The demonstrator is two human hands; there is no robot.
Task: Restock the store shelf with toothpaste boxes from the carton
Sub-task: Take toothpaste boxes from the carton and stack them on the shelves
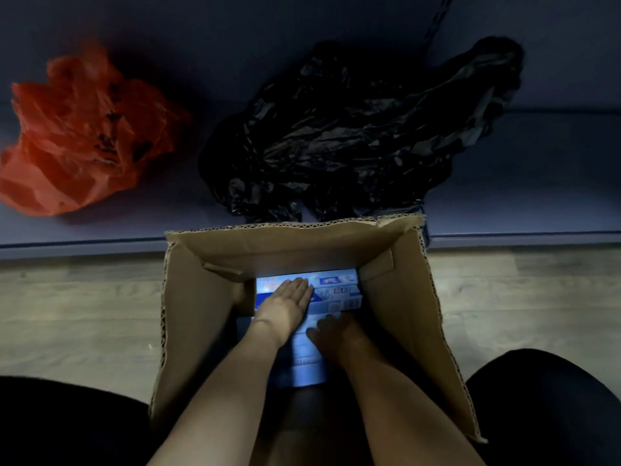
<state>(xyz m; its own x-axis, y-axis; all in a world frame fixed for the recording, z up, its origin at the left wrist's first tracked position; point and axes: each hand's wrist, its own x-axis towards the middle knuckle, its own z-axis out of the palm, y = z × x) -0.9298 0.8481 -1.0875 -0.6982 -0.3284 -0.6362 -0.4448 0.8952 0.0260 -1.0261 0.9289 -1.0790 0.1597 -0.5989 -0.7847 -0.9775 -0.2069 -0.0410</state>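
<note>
Cardboard carton [416, 317]: boxes [339, 292] lie deep.
Left hand [289, 302]: flat on boxes, fingers straight.
Right hand [336, 331]: shadowed; I cannot tell its grip.
Risk: I judge boxes slip, grabbed blind.

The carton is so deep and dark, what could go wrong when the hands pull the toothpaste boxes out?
The left hand lies flat on the toothpaste boxes and the right hand is in shadow, so a grab might slip. Both arms reach deep into the carton, so a lifted box could catch its wall. The black bag and orange bag sit on the shelf, perhaps crowding the boxes' spot.
</note>
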